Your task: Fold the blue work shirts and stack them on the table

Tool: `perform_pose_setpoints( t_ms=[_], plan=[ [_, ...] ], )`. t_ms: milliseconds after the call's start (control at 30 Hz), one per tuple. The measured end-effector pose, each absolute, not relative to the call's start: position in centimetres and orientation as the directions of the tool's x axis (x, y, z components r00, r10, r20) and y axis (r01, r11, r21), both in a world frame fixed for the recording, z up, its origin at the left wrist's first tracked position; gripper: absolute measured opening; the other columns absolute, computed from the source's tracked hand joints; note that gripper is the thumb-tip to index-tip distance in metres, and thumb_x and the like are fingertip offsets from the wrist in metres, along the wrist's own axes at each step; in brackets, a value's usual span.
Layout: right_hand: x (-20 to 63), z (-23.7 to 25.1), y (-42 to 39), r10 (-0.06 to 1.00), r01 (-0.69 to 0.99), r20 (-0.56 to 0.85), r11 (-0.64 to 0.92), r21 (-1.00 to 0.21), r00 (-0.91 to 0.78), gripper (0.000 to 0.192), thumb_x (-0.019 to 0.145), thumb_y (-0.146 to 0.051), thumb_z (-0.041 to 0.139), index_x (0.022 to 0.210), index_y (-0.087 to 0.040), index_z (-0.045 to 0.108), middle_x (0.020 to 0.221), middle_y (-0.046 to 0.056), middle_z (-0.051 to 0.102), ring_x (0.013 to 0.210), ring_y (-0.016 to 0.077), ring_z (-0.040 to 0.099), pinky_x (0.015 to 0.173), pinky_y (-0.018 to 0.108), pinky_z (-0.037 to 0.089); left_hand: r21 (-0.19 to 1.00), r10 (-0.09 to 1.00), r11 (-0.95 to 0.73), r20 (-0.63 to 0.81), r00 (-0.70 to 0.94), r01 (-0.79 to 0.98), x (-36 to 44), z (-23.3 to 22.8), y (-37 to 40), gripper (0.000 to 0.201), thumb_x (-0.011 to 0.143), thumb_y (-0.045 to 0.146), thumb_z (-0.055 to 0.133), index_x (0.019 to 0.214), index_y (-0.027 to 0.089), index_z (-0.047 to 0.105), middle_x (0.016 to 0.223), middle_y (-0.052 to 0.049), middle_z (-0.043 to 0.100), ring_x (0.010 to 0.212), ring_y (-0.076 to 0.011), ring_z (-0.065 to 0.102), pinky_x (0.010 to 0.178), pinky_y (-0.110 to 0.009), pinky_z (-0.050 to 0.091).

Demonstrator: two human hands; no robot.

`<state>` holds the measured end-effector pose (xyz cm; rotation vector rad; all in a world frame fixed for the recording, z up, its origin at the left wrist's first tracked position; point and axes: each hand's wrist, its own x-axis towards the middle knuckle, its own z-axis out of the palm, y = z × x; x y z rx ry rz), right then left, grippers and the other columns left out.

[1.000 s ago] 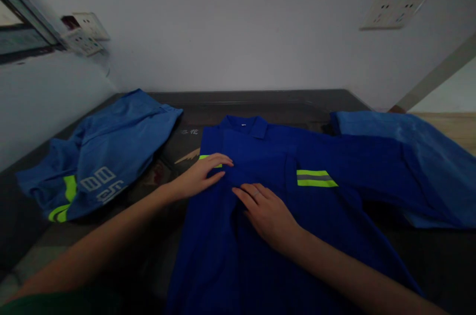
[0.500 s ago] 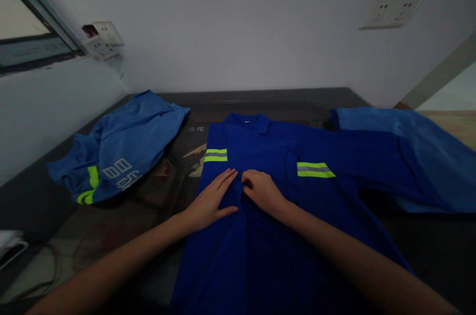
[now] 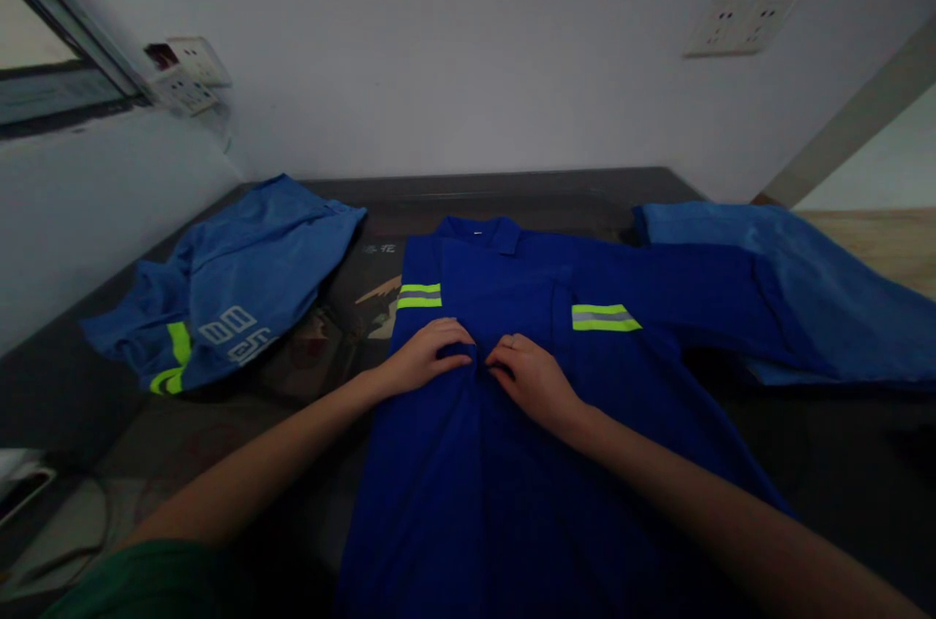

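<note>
My left hand [image 3: 426, 358] and my right hand [image 3: 532, 377] sit close together on the chest of the dark blue jacket [image 3: 512, 424]. The fingers [image 3: 446, 338] of the left hand are curled down, and they pinch a little bit of the cloth at the front seam. The right fingers [image 3: 512, 351] are curled the same way and hold the cloth on the other side of that seam. The two hands almost touch. I cannot tell if there is a button or a zip between them, because the light is dim.

The jacket lies flat on the dark table [image 3: 512, 190], right in front of me, with its collar [image 3: 483, 234] at 12 o'clock. The front looks mostly closed and smooth up to the collar. One yellow stripe [image 3: 419, 295] sits at 11 o'clock from my hands, and another yellow stripe [image 3: 605, 318] is at 2 o'clock. The jacket's sleeve is spread out toward 3 o'clock and is not folded in. So I think the jacket is laid out, but the folding is not done.

At 9 o'clock a lighter blue garment [image 3: 234, 292] lies crumpled, with white marks on it. At 3 o'clock there is another light blue cloth [image 3: 804, 288]. On the wall I see a socket [image 3: 738, 24] at 1 o'clock and a second socket [image 3: 182, 73] at 10 o'clock.
</note>
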<state>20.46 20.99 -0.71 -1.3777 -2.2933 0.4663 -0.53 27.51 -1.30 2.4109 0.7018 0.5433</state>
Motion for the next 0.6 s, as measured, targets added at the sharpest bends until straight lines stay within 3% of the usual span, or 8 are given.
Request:
perform_pose_setpoints(
  t_ms=[167, 367, 600],
  plan=[
    [19.5, -0.6, 20.9, 0.848, 0.749, 0.204, 0.529, -0.399, -0.490, 0.014, 0.086, -0.009, 0.055, 0.090, -0.016, 0.067, 0.090, 0.006, 0.064, 0.087, 0.0181, 0.056, 0.081, 0.031, 0.045, 0.645, 0.622, -0.654, 0.162, 0.766, 0.395, 0.0, -1.1, 27.9, 0.018, 0.094, 0.031, 0.049, 0.094, 0.018, 0.061, 0.096, -0.005, 0.065, 0.093, -0.0167, 0.059, 0.088, -0.031, 0.043],
    [21.0, -0.6, 19.6, 0.830, 0.781, 0.192, 0.558, -0.281, -0.524, 0.023, 0.087, -0.015, 0.057, 0.107, -0.020, 0.068, 0.105, 0.009, 0.063, 0.094, 0.0222, 0.054, 0.081, 0.037, 0.045, 0.529, 0.664, -0.686, 0.174, 0.728, 0.499, 0.9, -1.5, 27.0, 0.017, 0.094, 0.030, 0.048, 0.091, 0.018, 0.060, 0.092, -0.004, 0.061, 0.091, -0.0181, 0.056, 0.087, -0.033, 0.042],
    [22.5, -0.9, 17.9, 0.812, 0.778, 0.163, 0.583, -0.232, -0.560, 0.041, 0.088, -0.009, 0.048, 0.127, -0.019, 0.058, 0.121, 0.013, 0.060, 0.109, 0.0257, 0.054, 0.089, 0.043, 0.046, 0.411, 0.691, -0.701, 0.189, 0.698, 0.582, 1.3, -1.5, 26.1, 0.013, 0.093, 0.029, 0.048, 0.095, 0.019, 0.056, 0.097, -0.006, 0.059, 0.093, -0.0210, 0.051, 0.084, -0.036, 0.042]
  ],
)
